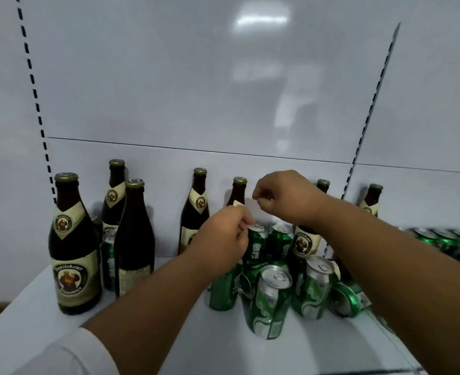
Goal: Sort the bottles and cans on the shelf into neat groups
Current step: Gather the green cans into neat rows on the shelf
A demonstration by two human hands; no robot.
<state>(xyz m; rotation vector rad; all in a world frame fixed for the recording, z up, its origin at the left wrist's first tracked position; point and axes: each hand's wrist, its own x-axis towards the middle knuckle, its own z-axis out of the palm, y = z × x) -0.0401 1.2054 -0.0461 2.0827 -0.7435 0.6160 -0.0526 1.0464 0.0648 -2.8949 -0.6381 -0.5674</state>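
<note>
Nearest the camera, a white sleeve (69, 355) is cut off at the lower left edge, and both forearms reach forward over the white shelf (34, 315). Bare shelf lies beneath the left forearm; on the other side, beneath the right forearm, the shelf's front edge runs out of frame.

The left hand (223, 239) has its fingers curled, pinching a small pale scrap (243, 226) just above a green can (257, 242); what the scrap is cannot be made out. It covers the lower part of a brown bottle (238, 192) behind it. The right hand (283, 196), higher and just beyond, has its fingertips pressed together, though whether they hold anything is unclear (the spot is blurred).

Below both hands stands a cluster of green cans (272, 301), one toppled can (345, 299) lying beside the right forearm. Left of the left hand stand four brown bottles (73, 250), one half-hiding a can (109, 255). The right wrist masks most of another bottle (306, 242); beyond that arm, a further bottle (372, 198) and a row of cans (445, 239) are cut off by the frame edge.

Behind everything rises a glossy white back panel (196, 77) with slotted uprights (31, 77).
</note>
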